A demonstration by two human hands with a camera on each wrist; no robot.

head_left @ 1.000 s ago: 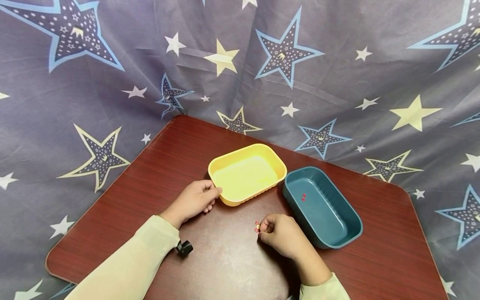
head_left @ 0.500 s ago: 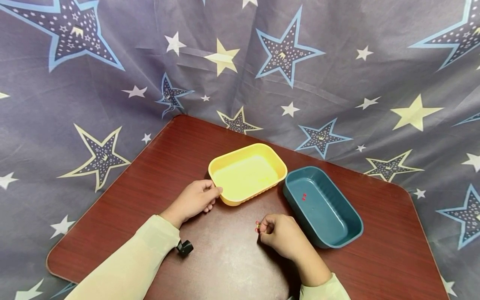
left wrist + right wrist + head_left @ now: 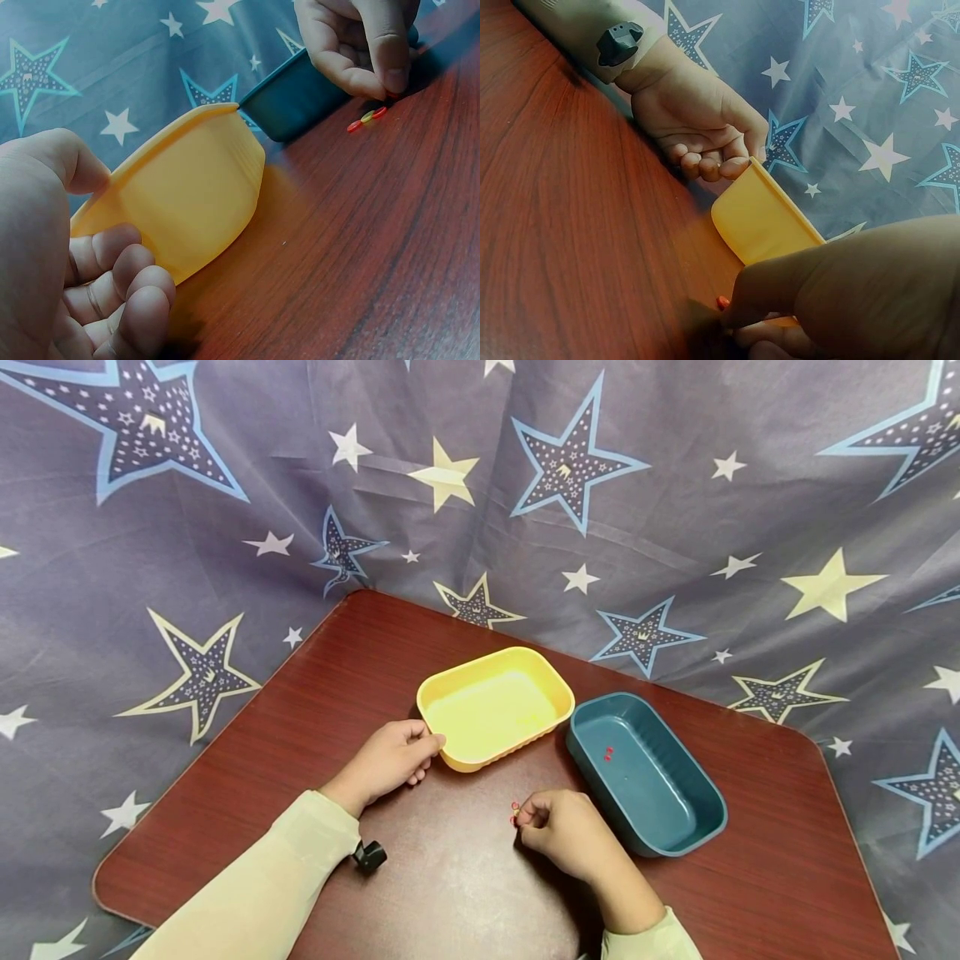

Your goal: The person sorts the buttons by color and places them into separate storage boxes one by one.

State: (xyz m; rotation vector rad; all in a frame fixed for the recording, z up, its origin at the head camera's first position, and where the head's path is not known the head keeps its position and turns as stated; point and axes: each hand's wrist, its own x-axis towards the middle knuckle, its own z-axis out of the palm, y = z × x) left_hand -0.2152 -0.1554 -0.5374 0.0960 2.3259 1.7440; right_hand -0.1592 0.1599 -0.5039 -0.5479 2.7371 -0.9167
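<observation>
My left hand (image 3: pixel 390 758) holds the near left corner of a yellow plastic tub (image 3: pixel 470 767), its thumb over the rim and the other fingers curled below. Low over the table, my right hand (image 3: pixel 566 833) has thumb and index finger together. A speck of red (image 3: pixel 391 95) shows at those fingertips in the left wrist view, apparently a small red disc being pinched. Beside them on the table lie small discs, a yellow disc (image 3: pixel 367 118) between a red disc (image 3: pixel 354 127) and another red one. The right wrist view shows one red disc (image 3: pixel 722 302) by the fingers.
A dark blue tub (image 3: pixel 667 793) stands right of the yellow one, close to its corner, with a few small red pieces (image 3: pixel 608 754) inside. Both stand on a reddish-brown wooden table (image 3: pixel 300 710). A star-patterned curtain (image 3: pixel 480 543) hangs behind. A black device (image 3: pixel 369 857) sits at the left wrist.
</observation>
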